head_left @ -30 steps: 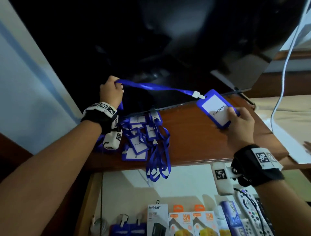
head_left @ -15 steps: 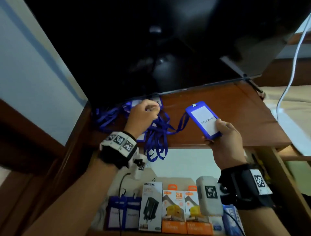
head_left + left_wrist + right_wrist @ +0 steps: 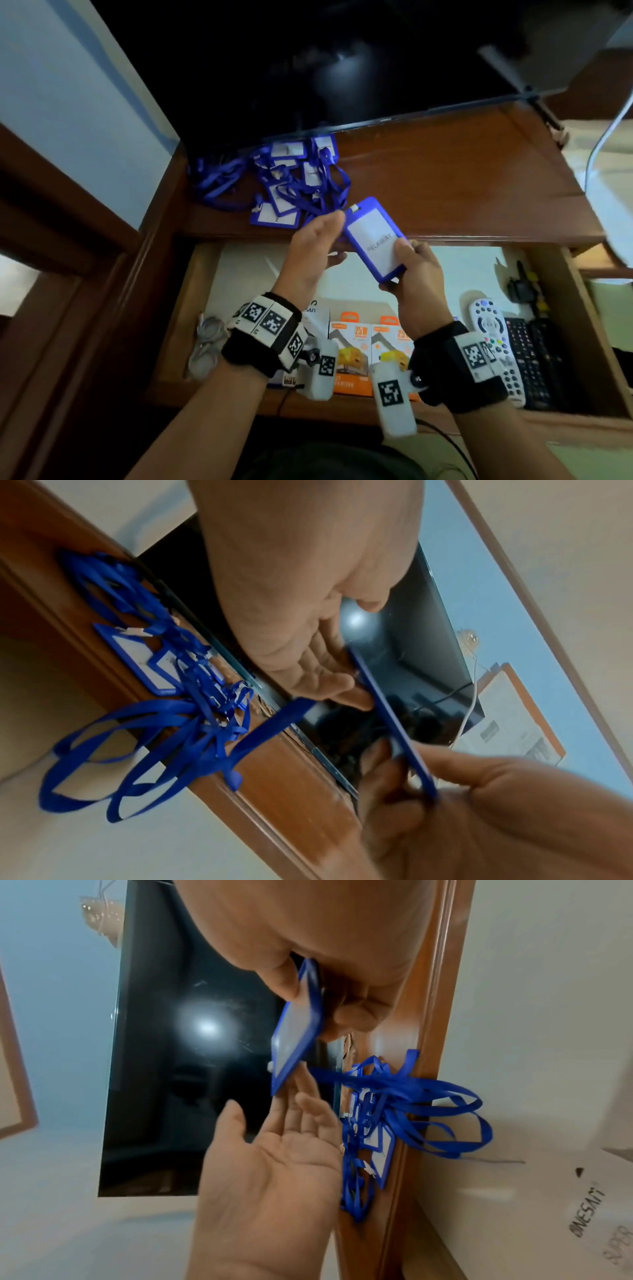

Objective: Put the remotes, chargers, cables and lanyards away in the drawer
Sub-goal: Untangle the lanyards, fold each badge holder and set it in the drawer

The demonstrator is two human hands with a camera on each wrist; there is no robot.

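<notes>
My right hand (image 3: 394, 267) grips the lower end of a blue badge holder (image 3: 375, 240) with a white card, held above the open drawer (image 3: 579, 325). My left hand (image 3: 322, 233) is open, its straight fingers touching the badge's upper edge. From the badge, the blue strap (image 3: 274, 723) trails back to a tangled pile of blue lanyards (image 3: 287, 178) on the wooden top. The right wrist view shows the badge holder (image 3: 294, 1042) pinched between thumb and fingers, with the flat left palm (image 3: 284, 1137) below it.
The drawer holds orange charger boxes (image 3: 352, 353), a white remote (image 3: 493, 339), black remotes (image 3: 534, 359) and a coiled white cable (image 3: 205, 342). A dark TV screen (image 3: 342, 68) stands behind the pile. A white cable (image 3: 603, 137) hangs at the right.
My right hand has carried the badge from above the wooden top toward me, over the drawer's edge. My left hand has left the lanyard pile and come to the badge.
</notes>
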